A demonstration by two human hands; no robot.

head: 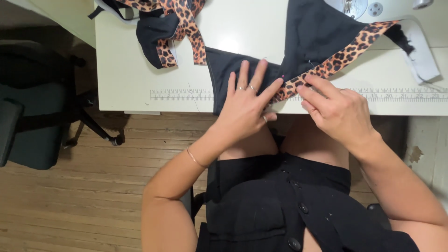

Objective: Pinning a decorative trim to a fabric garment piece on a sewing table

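At the far left of the scene a dark office chair [28, 116] stood on the worn wooden plank floor [93, 196], well apart from the work. On the white sewing table [126, 79], towards its far edge, a loose heap of black fabric with leopard-print binding [170, 28] lay untouched. A printed ruler strip [179, 95] ran along the near edge of the table.

Right of the heap, the black stretch fabric piece [317, 32] lay flat, its near left corner hanging just over the table edge. The left hand [245, 105] rested on that corner with fingers spread and flat, pressing the cloth down rather than gripping it; rings showed on two fingers and a thin bracelet on the wrist. The leopard-print binding strip [343, 51] ran diagonally from the hands up to the far right. The right hand [333, 109] had its fingertips pressed together on the near end of the strip, pinching it against the black fabric; a small pink-headed pin [283, 78] seemed to sit just between the two hands.

The step in hand looked like aligning and pinning the binding along the fabric's edge. The next move would call for holding both layers flush while securing them further along the strip.

At the far right, part of a sewing machine base [361, 7] showed.
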